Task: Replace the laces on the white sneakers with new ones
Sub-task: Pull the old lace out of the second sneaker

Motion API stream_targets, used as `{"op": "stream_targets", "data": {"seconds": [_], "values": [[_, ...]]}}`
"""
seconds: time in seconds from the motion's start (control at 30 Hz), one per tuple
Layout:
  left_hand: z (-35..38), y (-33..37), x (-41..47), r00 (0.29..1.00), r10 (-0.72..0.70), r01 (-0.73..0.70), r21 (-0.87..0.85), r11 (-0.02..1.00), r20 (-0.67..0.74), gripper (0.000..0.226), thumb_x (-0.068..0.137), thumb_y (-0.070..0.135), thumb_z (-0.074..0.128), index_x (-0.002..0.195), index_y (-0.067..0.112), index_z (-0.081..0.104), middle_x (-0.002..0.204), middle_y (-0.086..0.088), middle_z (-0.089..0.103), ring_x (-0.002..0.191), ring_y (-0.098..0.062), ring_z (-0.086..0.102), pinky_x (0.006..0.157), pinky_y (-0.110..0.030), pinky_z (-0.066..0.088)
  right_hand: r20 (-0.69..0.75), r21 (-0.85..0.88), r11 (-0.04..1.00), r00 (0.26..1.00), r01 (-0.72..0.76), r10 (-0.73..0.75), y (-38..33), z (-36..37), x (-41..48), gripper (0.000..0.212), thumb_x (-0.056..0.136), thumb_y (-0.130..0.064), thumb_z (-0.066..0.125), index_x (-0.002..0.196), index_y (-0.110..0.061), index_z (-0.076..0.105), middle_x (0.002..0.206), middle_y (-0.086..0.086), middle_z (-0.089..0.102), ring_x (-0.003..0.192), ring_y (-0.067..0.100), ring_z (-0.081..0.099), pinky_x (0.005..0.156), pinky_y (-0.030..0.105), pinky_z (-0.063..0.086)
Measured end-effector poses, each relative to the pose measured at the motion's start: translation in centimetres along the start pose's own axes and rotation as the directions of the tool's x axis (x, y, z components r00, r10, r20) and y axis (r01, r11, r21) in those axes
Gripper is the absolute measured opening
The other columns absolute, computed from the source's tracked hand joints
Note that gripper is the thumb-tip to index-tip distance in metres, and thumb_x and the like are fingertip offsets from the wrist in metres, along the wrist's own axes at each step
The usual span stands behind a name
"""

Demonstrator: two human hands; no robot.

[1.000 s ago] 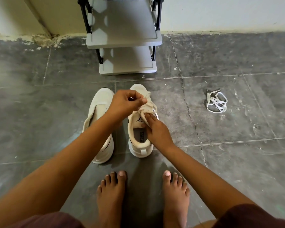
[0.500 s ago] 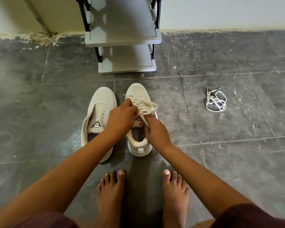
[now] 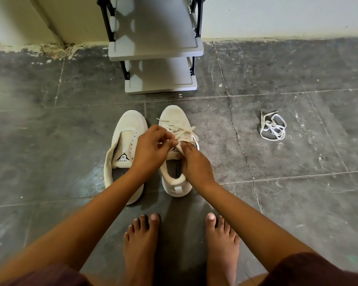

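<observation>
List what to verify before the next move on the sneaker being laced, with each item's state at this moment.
1. Left hand grip on the lace: it pinches a strand above the laced sneaker. Ok.
2. Right hand grip: its fingers are at the tongue under the lace, but whether they pinch a strand is hidden. Cannot tell.
3. Laced sneaker sits flat and upright on the floor. Ok.
4. Unlaced sneaker threaded: its eyelets show no lace. Not ok.
5. Loose lace bundle lies apart from both sneakers, to the right. Ok.
6. Lace in hand is a new one. Cannot tell.
</observation>
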State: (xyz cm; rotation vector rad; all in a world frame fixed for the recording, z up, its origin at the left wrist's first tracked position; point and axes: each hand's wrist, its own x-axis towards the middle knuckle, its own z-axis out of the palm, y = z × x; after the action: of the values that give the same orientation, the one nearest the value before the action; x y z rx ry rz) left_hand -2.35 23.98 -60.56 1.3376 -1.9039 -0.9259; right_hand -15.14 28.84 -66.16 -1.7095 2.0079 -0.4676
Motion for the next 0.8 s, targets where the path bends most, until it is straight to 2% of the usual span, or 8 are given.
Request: {"op": "stream_targets", "data": {"seconds": [0.1,0.23,0.33,0.4,0.53,0.63,0.7,0.8], "values": [[-0.8,1.4,1.7,0.990,-0.091,0.090,-0.022,0.996,-0.104,0.004,0.084,0.015,0.069,0.084,0.013,0.065,0.085,-0.001,0.064,0.068,-0.008,0.060,0.066,-0.010,0.044,0.000,0.011,1.000,1.000,0.022,-0.022,0.1,-0.1,-0.1,0.047,0.097,-0.014,0.041,0.143,-0.018,0.035,0.141,0.006,0.045,0.106,0.027,0.056,0.079,0.034,0.046],[-2.2,1.7,3.5,0.954,-0.229,0.202,-0.152,0.967,-0.193,0.019,0.091,0.010,0.059,0.109,0.011,0.063,0.091,-0.003,0.067,0.077,-0.014,0.066,0.080,-0.031,0.056,0.021,0.057,0.996,0.997,0.071,-0.072,0.6,-0.7,-0.2,0.047,0.098,-0.023,0.043,0.144,-0.014,0.035,0.146,0.006,0.041,0.120,0.025,0.050,0.093,0.032,0.043],[-2.4,0.8,2.8,0.955,-0.227,0.222,-0.049,0.974,-0.193,0.037,0.091,0.010,0.058,0.128,0.013,0.054,0.104,-0.005,0.068,0.088,-0.020,0.067,0.084,-0.032,0.054,-0.015,0.122,0.990,0.998,0.070,-0.068,0.8,-1.1,-0.4,0.051,0.095,-0.031,0.052,0.141,-0.011,0.039,0.144,0.005,0.042,0.126,0.023,0.046,0.098,0.032,0.041],[-2.0,-0.1,2.0,0.974,-0.208,0.218,0.117,0.969,-0.095,0.033,0.088,0.019,0.063,0.121,0.013,0.060,0.102,-0.005,0.069,0.090,-0.020,0.066,0.082,-0.030,0.052,-0.093,0.171,0.983,0.995,0.061,-0.046,0.7,-1.5,-0.6,0.052,0.091,-0.031,0.059,0.136,-0.009,0.045,0.138,0.007,0.048,0.121,0.023,0.049,0.094,0.031,0.043],[-0.7,-1.1,0.5,0.962,-0.210,0.122,0.416,0.901,0.174,0.039,0.082,0.042,0.068,0.112,0.019,0.064,0.099,0.003,0.068,0.091,-0.016,0.063,0.075,-0.028,0.049,-0.197,0.221,0.975,0.980,0.027,0.018,-0.2,-2.3,-0.2,0.049,0.085,-0.020,0.064,0.130,-0.010,0.046,0.107,0.008,0.063,0.093,0.024,0.062,0.078,0.037,0.053],[-0.7,-1.5,0.4,0.976,-0.155,0.064,0.482,0.874,0.153,0.022,0.089,0.031,0.058,0.100,0.014,0.066,0.090,-0.004,0.068,0.085,-0.024,0.062,0.067,-0.030,0.045,-0.221,0.235,0.972,0.975,0.012,0.041,-0.4,-2.7,0.2,0.038,0.085,-0.007,0.056,0.120,-0.008,0.042,0.086,0.011,0.065,0.073,0.028,0.063,0.066,0.044,0.053],[-1.2,-1.8,0.7,0.980,-0.146,0.058,0.509,0.859,0.135,0.020,0.090,0.024,0.053,0.091,0.009,0.066,0.083,-0.010,0.067,0.081,-0.028,0.060,0.063,-0.032,0.043,-0.211,0.251,0.968,0.976,0.011,0.044,-0.3,-2.8,0.3,0.034,0.084,-0.001,0.051,0.115,-0.007,0.041,0.079,0.016,0.063,0.067,0.031,0.060,0.061,0.045,0.051],[-1.8,-1.8,1.0,0.973,-0.174,0.074,0.500,0.863,0.155,0.021,0.090,0.023,0.053,0.090,0.006,0.067,0.082,-0.012,0.067,0.080,-0.030,0.059,0.068,-0.037,0.048,-0.135,0.184,0.981,0.990,0.059,-0.034,-0.4,-3.0,0.7,0.043,0.083,0.000,0.046,0.124,-0.013,0.044,0.086,0.009,0.057,0.069,0.026,0.055,0.057,0.036,0.045]]}}
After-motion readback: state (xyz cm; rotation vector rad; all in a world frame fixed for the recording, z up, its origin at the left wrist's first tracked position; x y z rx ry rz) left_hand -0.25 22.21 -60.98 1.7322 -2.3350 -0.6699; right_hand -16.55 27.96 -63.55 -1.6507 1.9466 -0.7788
